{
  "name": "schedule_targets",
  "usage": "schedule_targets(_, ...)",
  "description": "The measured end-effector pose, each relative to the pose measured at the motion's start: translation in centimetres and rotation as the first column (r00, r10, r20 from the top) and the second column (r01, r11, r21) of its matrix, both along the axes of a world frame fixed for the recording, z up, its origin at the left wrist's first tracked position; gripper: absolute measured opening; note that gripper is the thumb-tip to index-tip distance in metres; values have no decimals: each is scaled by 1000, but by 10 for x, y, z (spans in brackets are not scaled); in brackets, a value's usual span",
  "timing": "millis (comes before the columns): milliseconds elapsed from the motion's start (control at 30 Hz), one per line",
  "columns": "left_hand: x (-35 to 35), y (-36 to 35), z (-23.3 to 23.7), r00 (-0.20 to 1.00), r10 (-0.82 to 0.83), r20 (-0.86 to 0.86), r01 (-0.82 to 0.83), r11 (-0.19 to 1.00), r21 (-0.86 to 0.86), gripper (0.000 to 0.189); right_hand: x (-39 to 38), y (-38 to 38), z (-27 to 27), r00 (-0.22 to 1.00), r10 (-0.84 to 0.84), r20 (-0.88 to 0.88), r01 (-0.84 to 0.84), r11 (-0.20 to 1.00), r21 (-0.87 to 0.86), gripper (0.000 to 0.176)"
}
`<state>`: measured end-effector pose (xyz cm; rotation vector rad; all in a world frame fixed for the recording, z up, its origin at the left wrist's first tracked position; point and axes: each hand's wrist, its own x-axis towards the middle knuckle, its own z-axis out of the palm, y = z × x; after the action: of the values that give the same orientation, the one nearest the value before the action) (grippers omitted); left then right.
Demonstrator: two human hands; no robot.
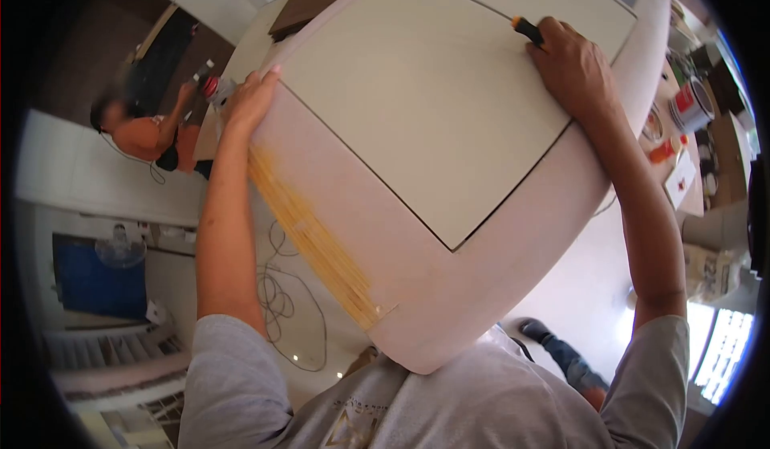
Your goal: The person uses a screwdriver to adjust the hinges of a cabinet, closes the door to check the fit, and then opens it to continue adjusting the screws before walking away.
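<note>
A large rounded piece of furniture [345, 176], painted pale pinkish white, fills the middle of the head view. Set into its top is an off-white panel [433, 120] with dark gaps around it. Along its left side runs a strip of bare yellowish wood [309, 236]. My left hand [250, 100] grips the left edge, thumb on top, other fingers partly hidden over the side. In my right hand [573, 68] is a screwdriver [528, 30] with a black-and-orange handle, its front end at the gap along the panel's far edge. The lower end of the piece is against my shirt.
At the left, a person in orange [140, 136] sits near a red-capped bottle [215, 89]. A cable [281, 308] lies coiled on the floor. Cans and bottles, among them a paint can [691, 105], crowd a table at the right. Another person's leg [561, 353] shows below right.
</note>
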<state>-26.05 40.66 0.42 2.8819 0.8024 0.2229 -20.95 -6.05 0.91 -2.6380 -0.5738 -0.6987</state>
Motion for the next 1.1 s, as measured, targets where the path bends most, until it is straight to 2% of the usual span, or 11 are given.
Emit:
schedule_targets(100,-3,-3,6,1000,5,-19,-4,999,52,83,-1,1,0,999,2,46,-1,1000,-20,21)
schedule_targets(233,-7,-1,9,992,-109,-63,111,994,26,84,-2,-2,-8,995,-5,100,7,1000,-25,22)
schedule_targets(300,-19,-4,15,980,-175,-98,177,984,18,85,-7,-4,-6,997,-48,63,50,998,-31,22)
schedule_targets(333,-30,1,14,967,-246,-71,250,967,49,84,-10,-2,-3,997,-58,49,60,997,-40,22)
schedule_targets(400,-49,12,9,932,-362,1,359,927,106,85,-14,2,-3,983,-185,-7,184,982,-53,23)
schedule_targets(500,-65,39,1,815,-569,109,551,820,158,85,-23,9,2,972,-235,-14,234,970,-69,23)
schedule_targets(700,-73,41,-17,707,-615,350,585,786,199,78,-33,29,-1,902,-431,25,429,888,-164,23)
schedule_targets(767,-74,43,-16,673,-615,411,616,774,148,74,-30,34,-6,870,-488,62,491,854,-173,22)
schedule_targets(967,-70,51,-14,614,-615,496,689,723,44,71,-34,42,-4,827,-550,119,563,803,-195,24)
schedule_targets(1100,-68,54,-16,585,-611,534,719,695,7,70,-36,48,-2,798,-598,80,602,782,-160,26)
